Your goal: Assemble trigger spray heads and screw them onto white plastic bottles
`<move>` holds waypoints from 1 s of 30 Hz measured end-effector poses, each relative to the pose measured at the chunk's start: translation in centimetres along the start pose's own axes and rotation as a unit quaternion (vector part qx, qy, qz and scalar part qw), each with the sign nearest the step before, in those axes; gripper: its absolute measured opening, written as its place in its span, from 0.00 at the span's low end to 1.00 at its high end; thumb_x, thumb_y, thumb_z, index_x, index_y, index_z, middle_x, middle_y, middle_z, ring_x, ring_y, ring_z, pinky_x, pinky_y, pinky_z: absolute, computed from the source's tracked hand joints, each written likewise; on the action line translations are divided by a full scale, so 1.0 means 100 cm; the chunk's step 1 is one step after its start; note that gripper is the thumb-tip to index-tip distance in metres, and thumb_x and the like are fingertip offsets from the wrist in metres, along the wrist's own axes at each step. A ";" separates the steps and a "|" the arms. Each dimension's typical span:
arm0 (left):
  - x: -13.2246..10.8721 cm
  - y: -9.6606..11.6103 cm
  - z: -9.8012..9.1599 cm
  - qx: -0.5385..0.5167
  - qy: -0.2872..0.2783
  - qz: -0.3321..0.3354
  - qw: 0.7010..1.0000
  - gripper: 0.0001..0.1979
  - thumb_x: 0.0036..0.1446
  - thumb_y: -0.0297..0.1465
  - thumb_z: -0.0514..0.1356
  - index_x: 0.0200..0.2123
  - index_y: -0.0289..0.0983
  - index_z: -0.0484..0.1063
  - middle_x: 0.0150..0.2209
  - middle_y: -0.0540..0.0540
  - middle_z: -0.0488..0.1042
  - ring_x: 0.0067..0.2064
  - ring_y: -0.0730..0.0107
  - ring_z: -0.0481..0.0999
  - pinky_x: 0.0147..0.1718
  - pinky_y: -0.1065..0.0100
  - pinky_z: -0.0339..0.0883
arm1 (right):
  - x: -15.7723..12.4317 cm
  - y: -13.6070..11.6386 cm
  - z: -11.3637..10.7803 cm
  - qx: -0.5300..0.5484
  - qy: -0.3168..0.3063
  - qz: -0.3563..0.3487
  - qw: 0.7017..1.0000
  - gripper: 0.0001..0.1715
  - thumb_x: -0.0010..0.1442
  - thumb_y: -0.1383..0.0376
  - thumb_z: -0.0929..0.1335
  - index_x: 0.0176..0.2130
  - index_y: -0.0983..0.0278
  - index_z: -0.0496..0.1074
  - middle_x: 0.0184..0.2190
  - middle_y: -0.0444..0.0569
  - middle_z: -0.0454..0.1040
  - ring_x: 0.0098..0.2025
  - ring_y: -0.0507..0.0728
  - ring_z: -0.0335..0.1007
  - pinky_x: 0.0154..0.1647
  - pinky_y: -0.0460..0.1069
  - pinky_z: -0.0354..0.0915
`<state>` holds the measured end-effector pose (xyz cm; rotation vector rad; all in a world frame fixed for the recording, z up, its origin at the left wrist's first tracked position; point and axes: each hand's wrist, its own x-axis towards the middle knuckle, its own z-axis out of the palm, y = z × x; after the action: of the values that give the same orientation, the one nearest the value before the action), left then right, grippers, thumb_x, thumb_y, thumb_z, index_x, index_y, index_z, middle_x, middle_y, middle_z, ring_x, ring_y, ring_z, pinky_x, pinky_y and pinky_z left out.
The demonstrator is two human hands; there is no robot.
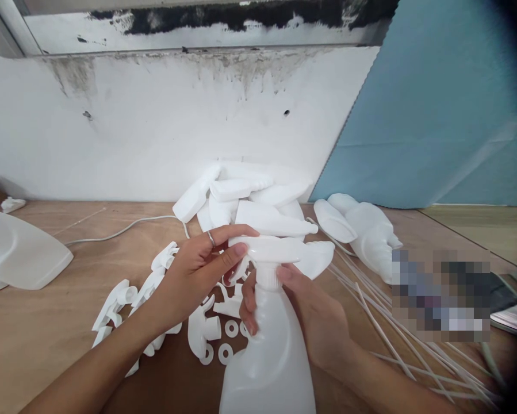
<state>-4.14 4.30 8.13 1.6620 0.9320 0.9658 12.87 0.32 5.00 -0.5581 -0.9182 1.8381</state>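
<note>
Fastening step, apparently: my left fingers (222, 233) grip the sprayer head (272, 249); below them, my right fingers (296, 283) clasp the bottle (267, 359) at its collar (267, 275), probably needing tightening next.

A spray head (273, 250) apparently sat atop a bottle (271, 351), rings (221, 354) to its left, tubes (385, 332) right, other bottles (267, 217) behind.

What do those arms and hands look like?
They're a person's, ungloved. The left hand wears a thin silver-coloured ring; no ring shows on the right hand. No sleeve, watch or bracelet shows on the left forearm or right forearm.
</note>
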 end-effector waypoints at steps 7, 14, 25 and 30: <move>0.002 0.000 -0.001 0.004 -0.009 0.001 1.000 0.12 0.64 0.39 0.57 0.48 0.46 0.74 0.27 0.52 0.68 0.29 0.75 0.67 0.27 0.75 0.64 | 0.000 0.000 -0.001 -0.039 -0.007 -0.015 0.999 0.19 0.63 0.54 0.64 0.32 0.67 0.71 0.25 0.50 0.72 0.25 0.55 0.70 0.27 0.48 0.66; 0.001 0.000 0.000 0.004 -0.016 -0.007 1.000 0.12 0.64 0.41 0.57 0.48 0.46 0.74 0.29 0.52 0.69 0.29 0.76 0.67 0.29 0.74 0.64 | 0.000 -0.002 -0.002 -0.041 -0.003 0.010 0.999 0.22 0.61 0.51 0.65 0.32 0.67 0.73 0.23 0.51 0.74 0.24 0.54 0.68 0.26 0.47 0.66; 0.001 0.000 0.000 0.006 -0.018 -0.012 1.000 0.14 0.64 0.41 0.56 0.49 0.45 0.73 0.28 0.52 0.69 0.28 0.75 0.65 0.29 0.73 0.63 | 0.000 0.000 -0.003 -0.057 -0.002 0.001 0.998 0.20 0.61 0.54 0.67 0.32 0.70 0.75 0.23 0.54 0.76 0.23 0.55 0.71 0.25 0.47 0.66; -0.001 0.000 0.000 0.009 -0.015 -0.017 1.000 0.13 0.64 0.42 0.56 0.48 0.47 0.73 0.27 0.53 0.66 0.29 0.76 0.65 0.28 0.74 0.61 | 0.002 0.000 -0.002 -0.093 0.005 0.005 0.996 0.22 0.59 0.55 0.69 0.26 0.71 0.74 0.19 0.53 0.73 0.20 0.52 0.67 0.22 0.45 0.65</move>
<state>-4.16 4.20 8.11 1.6656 0.9482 0.9107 12.96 0.55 4.92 -0.6875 -1.0884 1.7668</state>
